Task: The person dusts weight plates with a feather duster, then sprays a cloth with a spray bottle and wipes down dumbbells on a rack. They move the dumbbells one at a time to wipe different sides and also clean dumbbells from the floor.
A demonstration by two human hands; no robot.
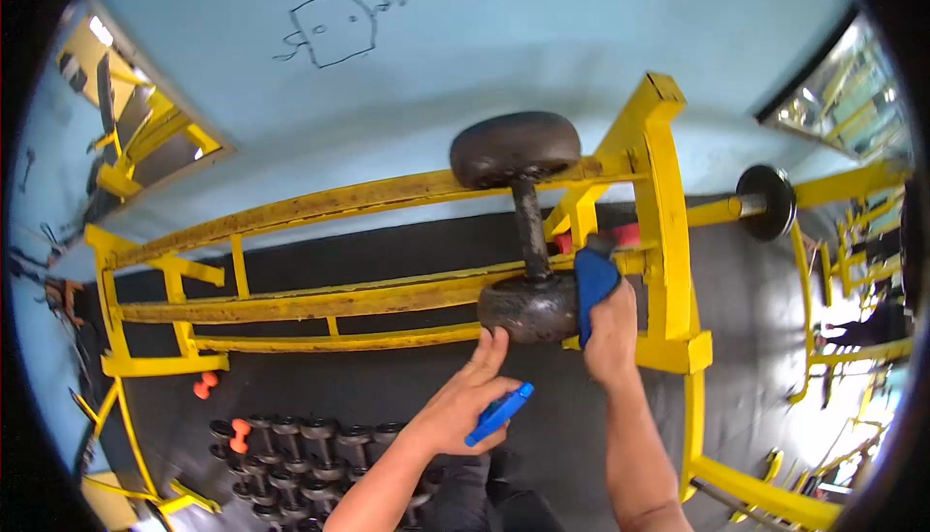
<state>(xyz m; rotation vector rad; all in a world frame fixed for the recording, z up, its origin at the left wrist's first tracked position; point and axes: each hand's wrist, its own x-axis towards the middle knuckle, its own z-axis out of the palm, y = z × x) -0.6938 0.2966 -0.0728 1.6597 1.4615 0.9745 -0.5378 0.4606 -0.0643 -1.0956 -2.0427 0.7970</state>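
Observation:
A large black dumbbell rests across the yellow rack's rails, its handle running from the far head to the near one. My right hand presses a dark blue cloth against the right side of the near head. My left hand is curled around a blue spray bottle, of which only the blue top shows clearly. Two fingers of that hand reach out to the lower left edge of the near head and appear to touch it.
The yellow rack stretches left along a light blue wall. Several black dumbbells lie on the dark floor at lower left, with small orange dumbbells nearby. A barbell plate stands at right; mirrors hang on the wall.

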